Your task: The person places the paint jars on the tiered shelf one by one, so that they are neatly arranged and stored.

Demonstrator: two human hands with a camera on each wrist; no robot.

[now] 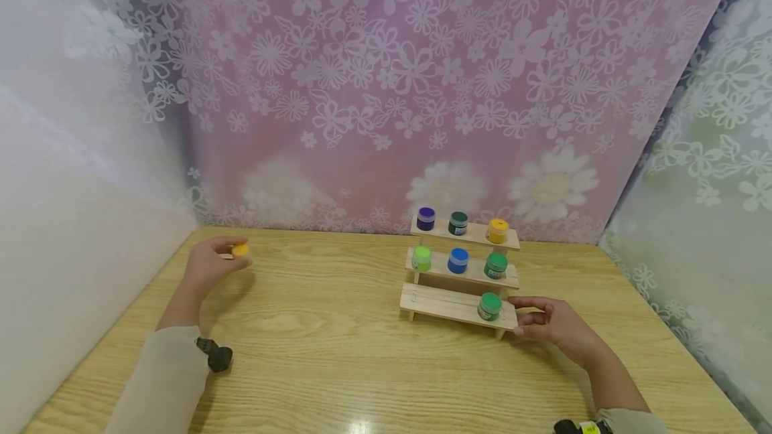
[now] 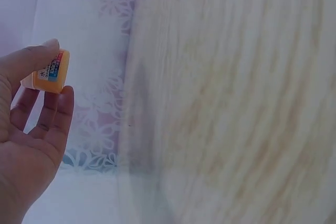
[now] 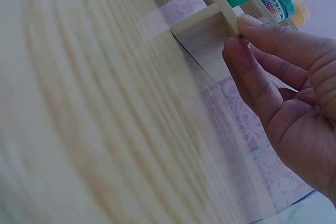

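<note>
My left hand is at the far left of the table, pinching a small yellow-orange paint jar between thumb and fingers. The jar's printed label faces the left wrist camera. On the right, my right hand pinches the right end of the bottom shelf of a three-tier wooden stand, thumb against the board's edge. One green paint jar stands at that shelf's right end. The middle shelf carries a light green jar, a blue jar and another green jar.
Along the top shelf are a purple jar, a dark green jar and a yellow jar. The wood-grain table meets a pink floral curtain behind and pale coverings on both sides.
</note>
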